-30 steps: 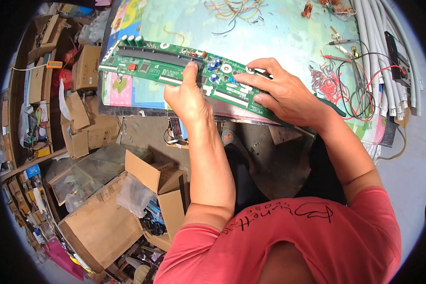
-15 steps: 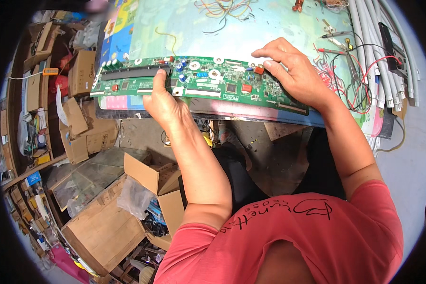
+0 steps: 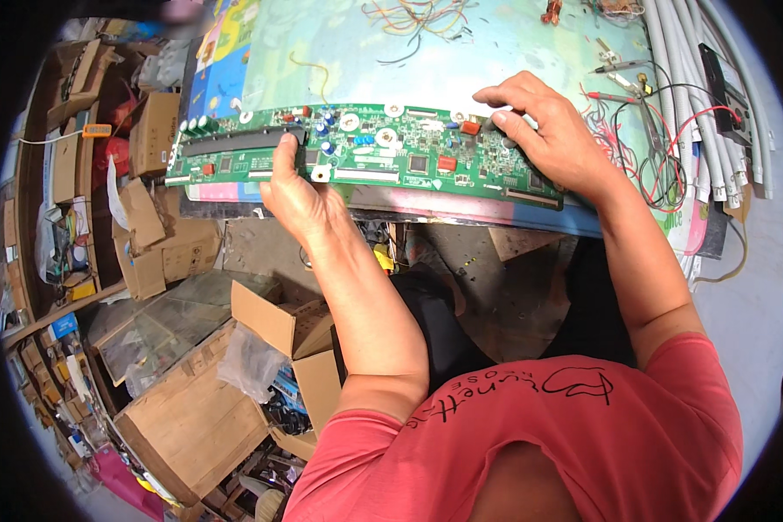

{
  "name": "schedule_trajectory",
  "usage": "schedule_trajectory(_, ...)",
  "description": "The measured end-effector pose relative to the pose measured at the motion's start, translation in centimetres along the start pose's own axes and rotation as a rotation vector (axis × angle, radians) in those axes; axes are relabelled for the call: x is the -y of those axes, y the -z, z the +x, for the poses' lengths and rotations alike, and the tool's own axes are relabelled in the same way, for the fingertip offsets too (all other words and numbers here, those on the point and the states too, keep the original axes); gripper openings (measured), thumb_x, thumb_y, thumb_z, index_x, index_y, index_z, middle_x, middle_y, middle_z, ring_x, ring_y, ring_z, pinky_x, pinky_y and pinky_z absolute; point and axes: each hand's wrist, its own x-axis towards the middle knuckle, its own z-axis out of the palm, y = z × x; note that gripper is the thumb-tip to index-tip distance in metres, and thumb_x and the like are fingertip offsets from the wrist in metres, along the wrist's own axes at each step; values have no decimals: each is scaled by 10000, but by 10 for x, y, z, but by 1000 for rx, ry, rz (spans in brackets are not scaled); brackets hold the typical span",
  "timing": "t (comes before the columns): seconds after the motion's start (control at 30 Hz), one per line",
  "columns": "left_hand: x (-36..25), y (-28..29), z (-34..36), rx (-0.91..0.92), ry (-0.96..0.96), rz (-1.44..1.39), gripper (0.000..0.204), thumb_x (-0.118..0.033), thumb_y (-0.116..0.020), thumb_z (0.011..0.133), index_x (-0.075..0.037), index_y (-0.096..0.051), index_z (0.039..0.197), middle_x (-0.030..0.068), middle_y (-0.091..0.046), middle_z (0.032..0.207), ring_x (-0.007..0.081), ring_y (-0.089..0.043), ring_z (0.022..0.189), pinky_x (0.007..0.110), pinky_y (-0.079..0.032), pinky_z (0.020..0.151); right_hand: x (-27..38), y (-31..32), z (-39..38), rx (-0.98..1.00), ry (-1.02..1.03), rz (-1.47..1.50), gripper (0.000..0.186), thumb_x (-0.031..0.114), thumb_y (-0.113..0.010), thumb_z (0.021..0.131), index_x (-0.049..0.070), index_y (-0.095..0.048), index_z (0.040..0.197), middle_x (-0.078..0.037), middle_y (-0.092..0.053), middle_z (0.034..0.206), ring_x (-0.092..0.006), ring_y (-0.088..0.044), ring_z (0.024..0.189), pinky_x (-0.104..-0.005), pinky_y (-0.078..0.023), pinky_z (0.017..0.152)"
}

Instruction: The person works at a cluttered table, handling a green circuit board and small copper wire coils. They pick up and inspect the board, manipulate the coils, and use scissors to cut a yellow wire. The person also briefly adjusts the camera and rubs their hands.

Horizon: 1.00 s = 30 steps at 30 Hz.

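A long green circuit board [image 3: 426, 150] lies crosswise at the near edge of the table. A black heat-sink strip [image 3: 226, 142] runs along its left part, and red, blue and white components dot the rest. My left hand [image 3: 300, 198] grips the board's near edge: the thumb presses on the right end of the black strip, and the fingers are hidden underneath. Over the board's right end is my right hand [image 3: 544, 130], thumb and index finger apart with nothing visible between them. Whether its lower edge touches the board I cannot tell.
Loose coloured wires [image 3: 422, 19] lie at the table's far side. To the right are test probes [image 3: 619, 96] with red and black leads, a black meter [image 3: 724, 91] and white tubes [image 3: 683, 96]. An opened cardboard box [image 3: 317, 383] and crowded shelves [image 3: 56, 313] stand at the left.
The circuit board has shifted slightly left, and its left end sits a little nearer to me. My left hand has moved with it, its thumb still on the strip. The right hand has moved slightly right.
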Motion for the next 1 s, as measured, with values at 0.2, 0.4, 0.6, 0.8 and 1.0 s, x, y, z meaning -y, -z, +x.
schedule_trajectory(0.2,-2,0,-1,29,-9,5,187,4,-640,797,86,-589,958,143,-647,920,224,-652,792,347,-563,730,0,-1,0,5,16,-16,245,133,-509,905,24,-620,1095,-111,-574,933,-242,-568,893,-327,-446,828)
schedule_trajectory(0.4,-7,6,4,44,4,-20,194,-7,-657,787,68,-592,953,142,-647,939,233,-650,811,357,-556,756,-5,3,3,42,-55,108,248,152,-479,940,1,-622,1077,-108,-594,935,-211,-576,891,-314,-445,837)
schedule_trajectory(0.6,-6,16,14,49,56,-49,224,-10,-650,788,67,-587,988,152,-645,979,255,-644,856,395,-550,804,-16,4,2,34,-80,188,270,187,-471,962,-3,-631,1067,-86,-614,987,-185,-575,942,-285,-432,869)
schedule_trajectory(0.8,-6,14,13,-26,66,-36,182,-22,-611,829,118,-594,946,164,-646,935,246,-649,796,377,-560,731,-20,6,0,56,-114,242,287,200,-471,965,-9,-633,1077,-86,-613,979,-166,-567,939,-285,-428,867)
schedule_trajectory(1.0,-10,7,8,-91,100,-25,172,-45,-622,833,84,-597,943,152,-649,945,242,-648,821,384,-565,741,-29,9,1,54,-129,308,314,217,-473,940,-21,-641,1056,-155,-659,980,-246,-615,934,-331,-461,855)
